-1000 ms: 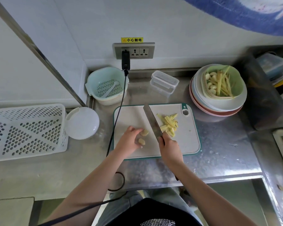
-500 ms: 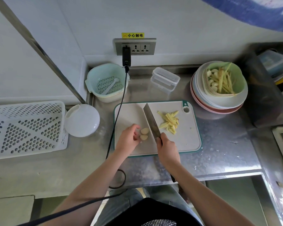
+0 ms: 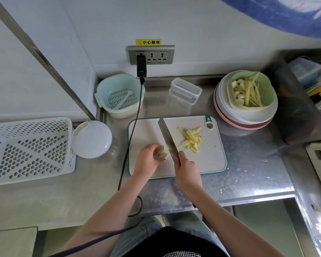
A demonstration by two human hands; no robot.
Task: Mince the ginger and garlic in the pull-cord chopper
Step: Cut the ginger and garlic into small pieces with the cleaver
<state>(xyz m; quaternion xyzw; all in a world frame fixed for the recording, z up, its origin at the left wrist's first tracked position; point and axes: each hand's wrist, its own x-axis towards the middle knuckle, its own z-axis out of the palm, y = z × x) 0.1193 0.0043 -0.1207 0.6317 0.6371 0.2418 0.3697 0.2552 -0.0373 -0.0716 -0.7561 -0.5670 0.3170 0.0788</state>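
A white cutting board with a green rim lies on the steel counter. My left hand pinches two peeled garlic cloves together on the board. My right hand grips the handle of a cleaver, whose blade stands edge-down just right of the cloves. A pile of ginger strips lies on the board right of the blade. A green bowl at the back right holds more garlic cloves and ginger peelings. The white domed chopper lid rests left of the board.
A mint colander bowl and a clear lidded box stand at the back. A black cable runs from the wall socket over the board's left edge. A white perforated basket sits far left. Stacked plates carry the green bowl.
My left hand has gathered the two garlic cloves side by side and slid them right, up against the cleaver. The blade has barely shifted.
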